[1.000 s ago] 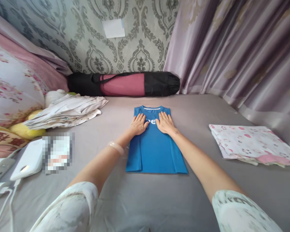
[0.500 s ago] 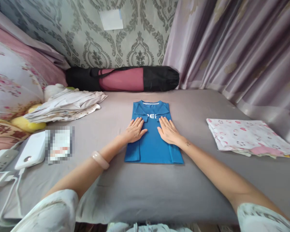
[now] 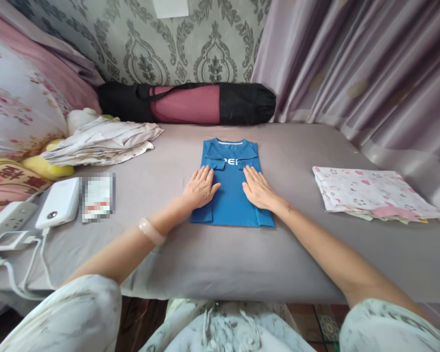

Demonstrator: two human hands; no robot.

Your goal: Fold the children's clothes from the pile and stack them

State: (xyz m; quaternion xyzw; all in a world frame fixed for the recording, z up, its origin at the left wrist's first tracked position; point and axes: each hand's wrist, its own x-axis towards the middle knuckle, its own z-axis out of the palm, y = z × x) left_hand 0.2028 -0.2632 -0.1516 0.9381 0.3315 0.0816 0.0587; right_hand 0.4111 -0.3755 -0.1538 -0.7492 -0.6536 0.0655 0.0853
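A blue shirt [image 3: 234, 200] lies flat on the bed, its collar toward the wall. Both its sides are folded inward over the front, and the folded sleeves partly cover white lettering on the chest. My left hand [image 3: 201, 187] rests flat on the shirt's left fold, fingers stretched out and thumb pointing inward. On the right fold lies my right hand [image 3: 258, 188], likewise flat with its fingers extended. Neither hand grips the cloth. A pale bangle [image 3: 151, 231] is around my left wrist.
A black and pink roll bag [image 3: 185, 104] lies along the wall. Crumpled light clothes [image 3: 106, 142] sit at left, near a white power bank [image 3: 59, 203] and a power strip [image 3: 12, 222] with cables. Folded patterned cloth [image 3: 370, 193] lies at right on the grey bed sheet [image 3: 286, 264].
The view has tilted down, so the bed's front edge and my lap show more. Both hands stay flat on the shirt, which keeps its folded shape.
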